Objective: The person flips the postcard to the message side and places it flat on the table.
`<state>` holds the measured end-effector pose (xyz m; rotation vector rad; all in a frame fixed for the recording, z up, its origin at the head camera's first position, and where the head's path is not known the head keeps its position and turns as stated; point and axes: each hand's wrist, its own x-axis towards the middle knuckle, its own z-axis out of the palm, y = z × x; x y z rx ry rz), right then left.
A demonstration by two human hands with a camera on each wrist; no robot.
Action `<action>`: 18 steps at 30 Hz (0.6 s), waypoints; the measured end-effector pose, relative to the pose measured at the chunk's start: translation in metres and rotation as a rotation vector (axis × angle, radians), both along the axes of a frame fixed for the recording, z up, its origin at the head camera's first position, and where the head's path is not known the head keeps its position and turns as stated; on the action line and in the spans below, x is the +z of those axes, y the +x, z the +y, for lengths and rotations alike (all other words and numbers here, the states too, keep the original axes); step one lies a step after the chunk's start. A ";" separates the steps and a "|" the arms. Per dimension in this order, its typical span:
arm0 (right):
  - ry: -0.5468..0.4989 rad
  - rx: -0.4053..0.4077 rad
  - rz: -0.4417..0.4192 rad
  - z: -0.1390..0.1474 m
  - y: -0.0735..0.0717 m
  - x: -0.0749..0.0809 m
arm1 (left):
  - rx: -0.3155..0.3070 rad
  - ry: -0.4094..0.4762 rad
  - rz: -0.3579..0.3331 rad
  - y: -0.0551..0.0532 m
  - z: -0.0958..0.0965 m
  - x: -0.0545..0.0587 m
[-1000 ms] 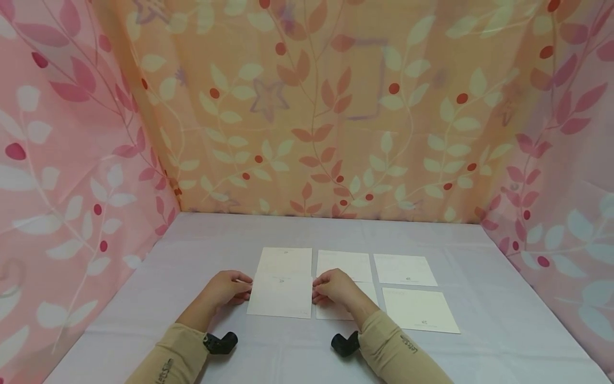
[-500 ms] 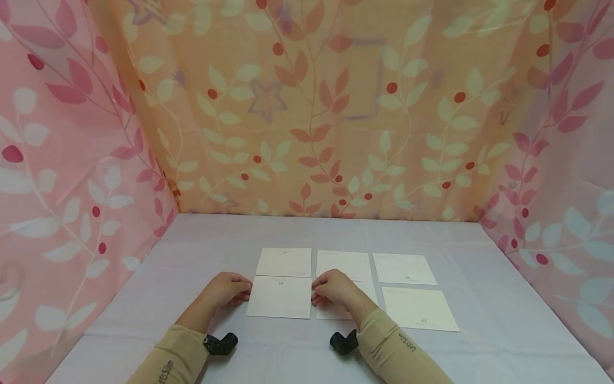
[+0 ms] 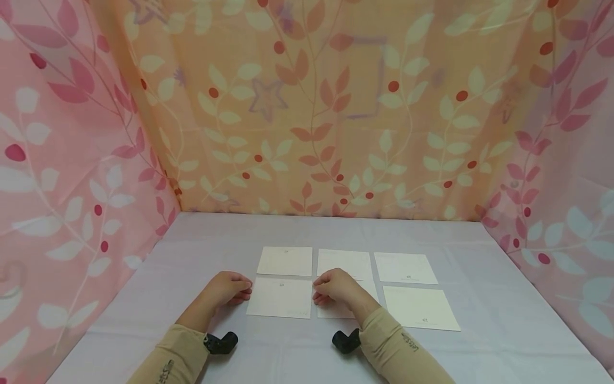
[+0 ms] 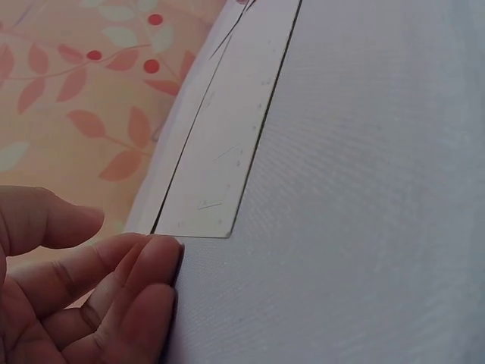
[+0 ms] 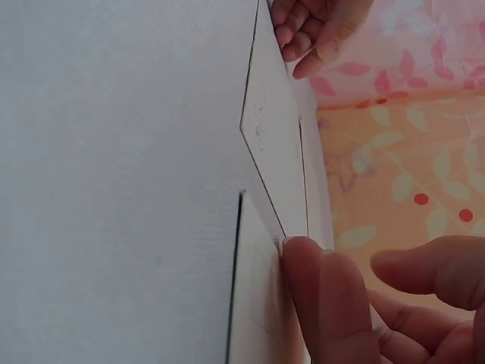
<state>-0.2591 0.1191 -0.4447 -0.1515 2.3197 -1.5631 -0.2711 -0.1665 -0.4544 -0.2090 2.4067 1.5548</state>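
A white card [image 3: 280, 298] lies flat at the front left of two rows of cards, with a small faint mark near its far edge. The fingertips of my left hand [image 3: 225, 290] touch or nearly touch its left edge; in the left wrist view the thumb [image 4: 53, 220] stands apart from the fingers. On its right side is my right hand [image 3: 339, 290], fingertips at the card's edge and thumb [image 5: 424, 265] lifted away in the right wrist view. Beneath that hand the front middle card [image 3: 332, 313] is partly hidden. Behind lies the back left card [image 3: 285, 261].
Further white cards, the back middle card [image 3: 344, 262], the back right card [image 3: 405, 268] and the front right card [image 3: 421, 308], lie on the pale tablecloth [image 3: 283, 357]. Leaf-patterned curtains [image 3: 312, 133] enclose the table's back and sides.
The front left card's far edge has dropped from overlapping the back left card to lying flat, with a narrow gap between them. Both hands have stayed almost in place.
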 end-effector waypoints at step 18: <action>0.077 -0.132 0.065 0.048 -0.025 0.034 | -0.061 -0.034 0.109 -0.016 0.011 0.030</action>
